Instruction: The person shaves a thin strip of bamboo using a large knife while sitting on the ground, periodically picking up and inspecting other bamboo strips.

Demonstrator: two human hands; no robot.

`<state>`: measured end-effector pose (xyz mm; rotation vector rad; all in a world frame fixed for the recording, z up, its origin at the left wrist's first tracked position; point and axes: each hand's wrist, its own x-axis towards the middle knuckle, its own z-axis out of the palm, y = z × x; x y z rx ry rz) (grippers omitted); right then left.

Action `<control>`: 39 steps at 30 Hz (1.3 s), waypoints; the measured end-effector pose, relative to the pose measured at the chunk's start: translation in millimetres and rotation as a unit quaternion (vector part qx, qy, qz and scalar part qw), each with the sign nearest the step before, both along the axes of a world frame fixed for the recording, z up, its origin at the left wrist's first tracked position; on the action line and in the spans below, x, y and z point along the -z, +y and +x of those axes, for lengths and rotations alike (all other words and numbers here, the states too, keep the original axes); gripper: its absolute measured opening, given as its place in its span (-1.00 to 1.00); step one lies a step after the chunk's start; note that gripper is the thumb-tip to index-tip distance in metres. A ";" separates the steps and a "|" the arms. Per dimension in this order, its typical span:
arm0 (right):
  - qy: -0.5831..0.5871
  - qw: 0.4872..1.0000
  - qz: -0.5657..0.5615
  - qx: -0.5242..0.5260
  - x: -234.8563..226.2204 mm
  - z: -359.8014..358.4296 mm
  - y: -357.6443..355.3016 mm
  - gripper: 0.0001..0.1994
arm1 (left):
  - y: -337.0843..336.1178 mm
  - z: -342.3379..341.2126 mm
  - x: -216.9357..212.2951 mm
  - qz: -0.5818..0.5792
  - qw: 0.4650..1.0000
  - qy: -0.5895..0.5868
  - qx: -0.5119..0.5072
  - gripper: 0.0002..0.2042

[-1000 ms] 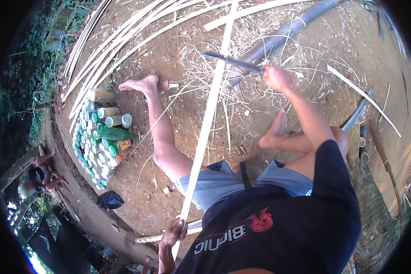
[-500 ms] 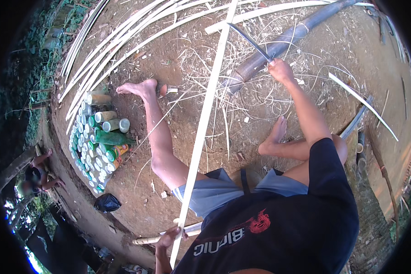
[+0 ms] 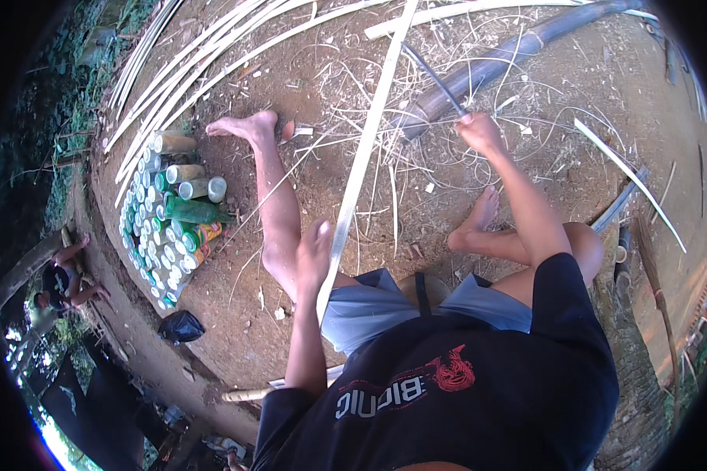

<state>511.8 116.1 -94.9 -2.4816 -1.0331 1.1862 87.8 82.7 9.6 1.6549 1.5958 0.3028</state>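
Observation:
A long pale bamboo strip (image 3: 365, 157) slants from the top edge down across my left thigh, its lower end near my shirt. My left hand (image 3: 313, 253) is raised beside the strip's left edge, above my left thigh. Its fingers are smeared, so whether they touch the strip is unclear. My right hand (image 3: 480, 133) is closed round the handle of a long knife (image 3: 436, 77). The dark blade reaches up and left, its tip at the strip's right edge. Behind the knife lies a thick dark bamboo pole (image 3: 479, 72) on the ground.
Curly shavings (image 3: 440, 165) litter the ground between my bare feet. Long split strips (image 3: 204, 63) lie at the upper left. Below them is a cluster of bottles and jars (image 3: 161, 224), with a black plastic bag (image 3: 182, 326) nearby. Another person (image 3: 67, 284) sits far left.
My left hand has moved from the strip's lower end up alongside it, above the thigh. The right hand with the knife has shifted slightly, its blade still at the strip.

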 end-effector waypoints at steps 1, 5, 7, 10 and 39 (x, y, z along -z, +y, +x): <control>-0.003 1.000 0.004 -0.017 -8.5 -12.9 -3.8 -0.77 | 4.1 17.6 17.4 0.043 0.999 -0.014 0.012 -0.59; -0.086 0.964 0.061 -0.243 -41.3 -60.9 -58.5 -0.86 | 14.1 39.9 35.0 -0.281 0.952 -0.109 -0.057 -0.61; -0.081 0.943 0.048 -0.320 -57.9 -62.7 -69.5 -0.87 | -0.4 23.2 29.7 -0.312 0.942 -0.120 -0.039 -0.61; -0.131 0.957 0.124 -0.226 -10.2 -19.5 -61.6 -0.88 | -27.5 10.3 8.1 -0.346 0.919 -0.173 -0.074 -0.61; -0.158 0.949 0.038 -0.272 -27.5 -17.4 -31.6 -0.81 | -100.2 -72.0 -67.8 -0.328 0.939 -0.068 -0.083 -0.60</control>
